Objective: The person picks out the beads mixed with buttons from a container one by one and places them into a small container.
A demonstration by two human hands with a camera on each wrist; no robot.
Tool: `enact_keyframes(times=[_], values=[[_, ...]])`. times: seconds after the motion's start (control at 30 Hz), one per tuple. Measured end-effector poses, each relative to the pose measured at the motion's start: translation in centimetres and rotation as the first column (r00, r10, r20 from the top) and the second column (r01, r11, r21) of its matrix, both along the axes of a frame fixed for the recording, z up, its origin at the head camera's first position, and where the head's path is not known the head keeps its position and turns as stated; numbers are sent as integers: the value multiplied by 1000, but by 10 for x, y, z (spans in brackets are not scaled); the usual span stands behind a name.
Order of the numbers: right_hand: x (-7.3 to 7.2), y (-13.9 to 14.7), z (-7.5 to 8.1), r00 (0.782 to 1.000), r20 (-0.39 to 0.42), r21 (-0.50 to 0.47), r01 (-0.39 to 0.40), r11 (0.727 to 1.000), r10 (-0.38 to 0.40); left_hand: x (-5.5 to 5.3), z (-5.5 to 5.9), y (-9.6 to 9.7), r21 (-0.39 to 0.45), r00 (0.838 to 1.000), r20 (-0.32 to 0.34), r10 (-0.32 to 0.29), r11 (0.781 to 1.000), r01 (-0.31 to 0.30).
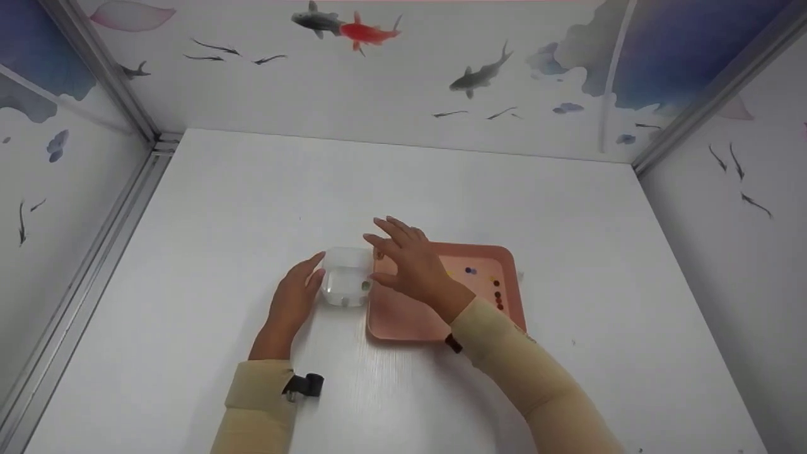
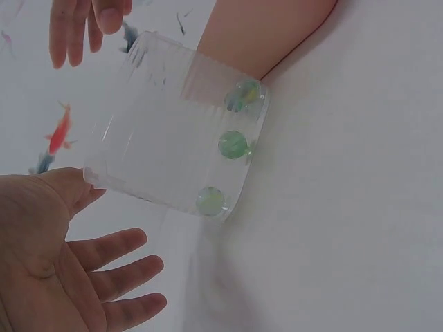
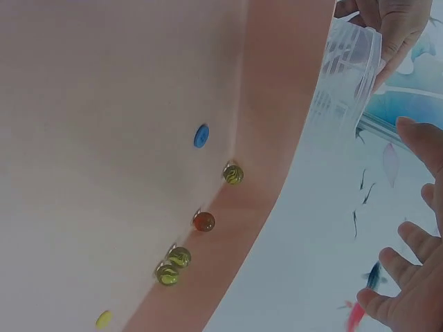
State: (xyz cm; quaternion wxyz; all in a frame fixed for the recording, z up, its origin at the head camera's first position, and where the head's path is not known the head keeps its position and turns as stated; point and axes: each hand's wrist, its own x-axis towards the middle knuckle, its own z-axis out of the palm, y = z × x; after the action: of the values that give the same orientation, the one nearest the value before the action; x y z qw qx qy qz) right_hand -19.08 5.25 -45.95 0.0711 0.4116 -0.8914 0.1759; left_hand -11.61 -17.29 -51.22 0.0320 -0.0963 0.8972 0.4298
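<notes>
A clear plastic container (image 1: 345,277) stands on the table against the left side of a pink tray (image 1: 406,321). Several greenish glass marbles (image 2: 233,144) lie low in it in the left wrist view. My left hand (image 1: 296,290) touches the container's left side, its other fingers straight and spread. My right hand (image 1: 413,265) is over the tray's left part, fingers extended and apart, with nothing between them. The tray holds green-yellow marbles (image 3: 178,258), a reddish-brown marble (image 3: 204,221), a blue button (image 3: 201,135) and a yellow button-like piece (image 3: 104,318). My right hand hides part of the tray.
The white table (image 1: 252,189) extends around the container and tray. Panels printed with fish (image 1: 365,33) rise at the back and both sides, with metal frame posts (image 1: 107,69) at the corners. A small wrist camera (image 1: 309,384) sits on the left sleeve.
</notes>
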Motion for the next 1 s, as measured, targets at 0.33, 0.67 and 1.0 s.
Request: enact_keyframes(times=[0.33, 0.67, 1.0], values=[[0, 12, -1, 1000, -16, -94, -26, 995, 24, 0, 1, 0, 7, 1000, 17, -1, 1000, 1], [-5, 22, 0, 997, -48, -153, -66, 986, 59, -1, 0, -1, 51, 999, 39, -14, 999, 12], [-10, 32, 1, 995, -72, -200, -83, 976, 70, 0, 1, -1, 45, 999, 44, -11, 999, 9]])
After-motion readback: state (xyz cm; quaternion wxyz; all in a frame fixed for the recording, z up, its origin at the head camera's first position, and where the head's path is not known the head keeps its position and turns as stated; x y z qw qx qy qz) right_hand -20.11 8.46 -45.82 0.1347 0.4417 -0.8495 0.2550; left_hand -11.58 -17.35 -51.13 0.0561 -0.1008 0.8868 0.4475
